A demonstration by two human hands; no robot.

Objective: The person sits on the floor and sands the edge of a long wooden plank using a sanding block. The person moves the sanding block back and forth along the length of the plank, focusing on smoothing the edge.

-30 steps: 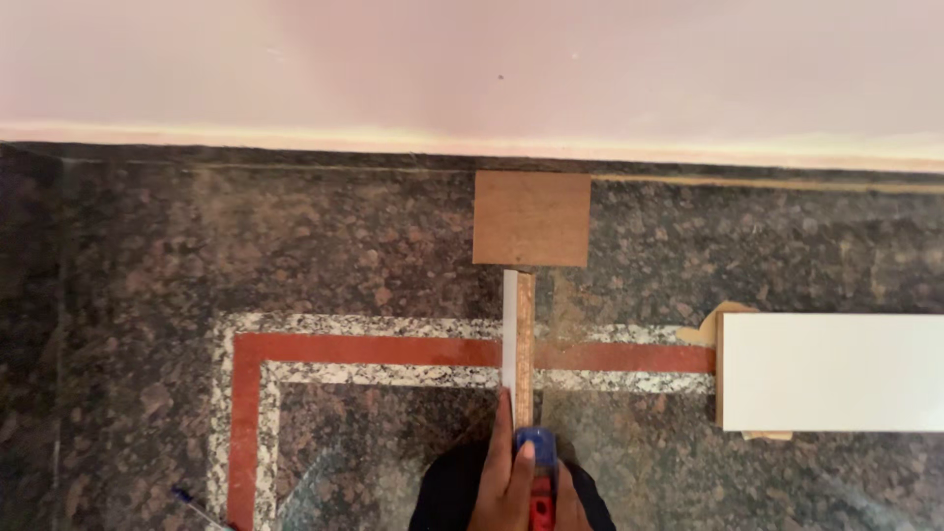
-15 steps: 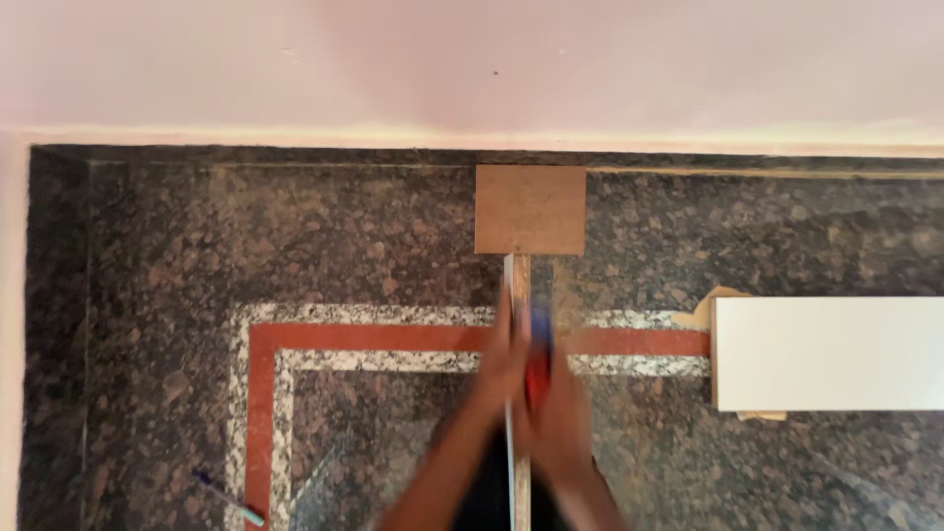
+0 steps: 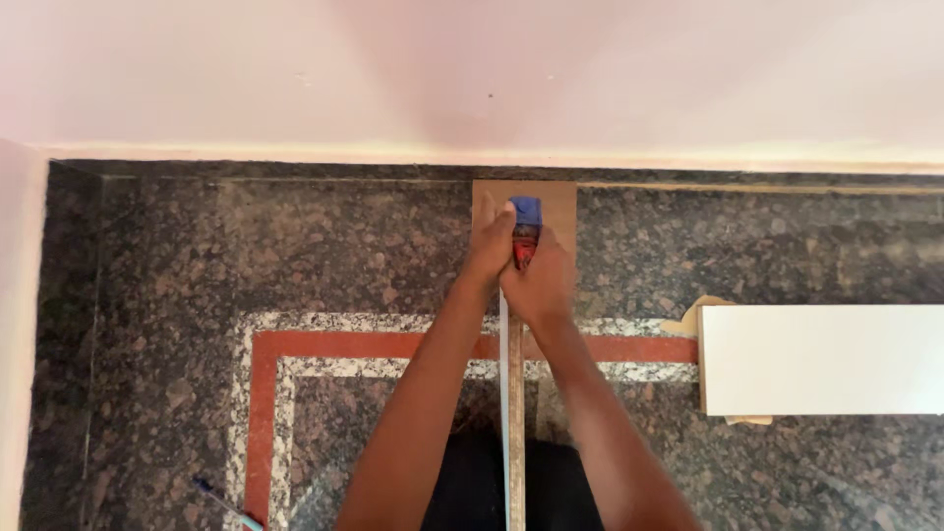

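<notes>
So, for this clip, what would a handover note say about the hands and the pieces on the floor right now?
Left hand and right hand: both stretched forward, clasped together around a small red and blue tool at the far end of a narrow upright board edge.
Brown square board lies flat against the wall, partly hidden behind the hands.
White panel rests on the granite floor to the right, untouched.
Whether anything has been applied along the edge cannot be told.
</notes>
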